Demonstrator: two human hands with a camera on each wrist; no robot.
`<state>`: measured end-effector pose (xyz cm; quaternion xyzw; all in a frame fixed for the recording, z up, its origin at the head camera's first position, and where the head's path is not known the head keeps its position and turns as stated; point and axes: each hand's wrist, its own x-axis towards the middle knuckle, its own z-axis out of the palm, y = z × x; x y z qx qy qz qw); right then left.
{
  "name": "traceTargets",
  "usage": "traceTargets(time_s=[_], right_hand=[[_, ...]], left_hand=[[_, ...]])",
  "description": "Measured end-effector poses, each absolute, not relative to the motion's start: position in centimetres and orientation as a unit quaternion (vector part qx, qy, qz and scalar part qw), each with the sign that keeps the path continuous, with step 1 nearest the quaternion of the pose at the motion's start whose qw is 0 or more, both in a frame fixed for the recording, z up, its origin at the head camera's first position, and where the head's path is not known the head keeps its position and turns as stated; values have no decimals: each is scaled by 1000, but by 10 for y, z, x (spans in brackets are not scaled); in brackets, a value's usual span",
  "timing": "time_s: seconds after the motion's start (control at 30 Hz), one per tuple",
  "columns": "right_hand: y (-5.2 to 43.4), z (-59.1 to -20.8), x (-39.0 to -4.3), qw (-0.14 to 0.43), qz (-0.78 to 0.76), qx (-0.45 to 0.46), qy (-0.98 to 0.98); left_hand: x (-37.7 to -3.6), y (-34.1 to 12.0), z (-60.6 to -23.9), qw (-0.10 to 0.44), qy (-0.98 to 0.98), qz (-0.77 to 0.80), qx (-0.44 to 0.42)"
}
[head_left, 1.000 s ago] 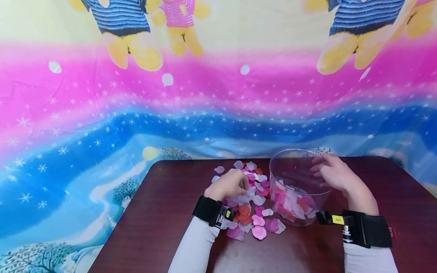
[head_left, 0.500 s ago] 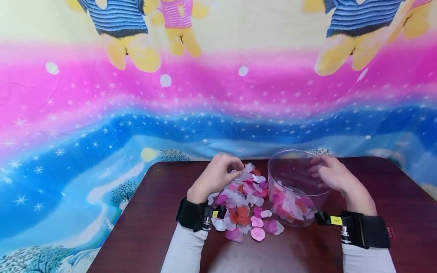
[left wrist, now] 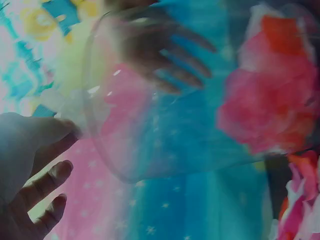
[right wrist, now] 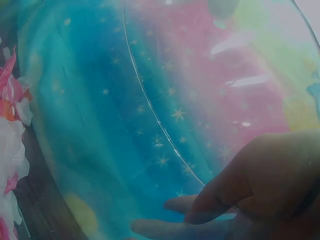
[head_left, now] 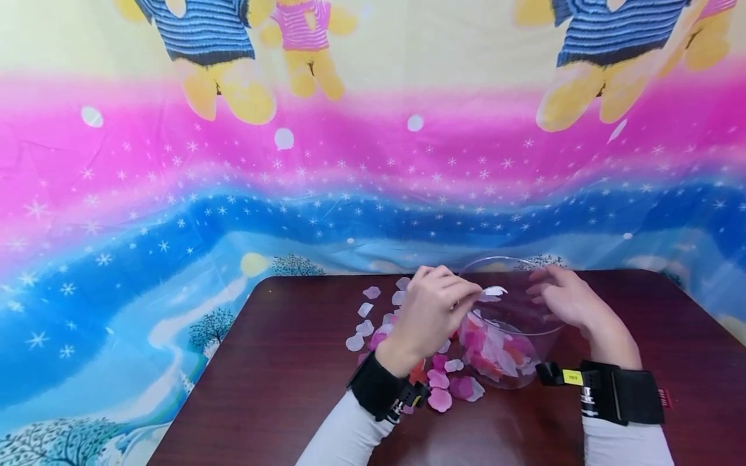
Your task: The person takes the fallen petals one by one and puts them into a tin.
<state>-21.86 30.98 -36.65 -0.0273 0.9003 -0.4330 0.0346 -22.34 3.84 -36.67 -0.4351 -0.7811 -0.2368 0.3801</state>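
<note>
My left hand (head_left: 431, 304) reaches over the left rim of a clear plastic tub (head_left: 501, 382), pinching white artificial petals (head_left: 494, 292) between thumb and fingertips. They overlap the tub's mouth and are blurred in the left wrist view. Pink, white and red petals (head_left: 495, 346) lie heaped in the tub's bottom. At the tub's right side, my right hand (head_left: 568, 298) holds the wall with its thumb and fingers on either side of the rim. Its fingers (right wrist: 162, 228) look dim through the plastic. More loose petals (head_left: 440, 399) lie left of the tub, partly hidden under my left hand.
The dark wooden table (head_left: 280, 362) extends to both sides of the tub. A printed cloth backdrop (head_left: 373, 162) with bears and snowflakes hangs right behind its far edge. Several single petals (head_left: 355, 342) lie at the left border of the pile.
My left hand went from the pile to its far left part, then swung right to the tub's rim with white petals. My right hand stays at the tub.
</note>
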Motion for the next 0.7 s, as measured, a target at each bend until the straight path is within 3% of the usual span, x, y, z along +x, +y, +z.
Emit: traceTargets(time_s=[0.37,0.7], right_hand=[[311,-363,-224,25,-425,-32,904],[311,-370,-223,31,-438,-30,898]], left_hand=[[-229,39,-368,338,-810,-206,-433],[-255,-46,-352,230,-870,-289,-326]])
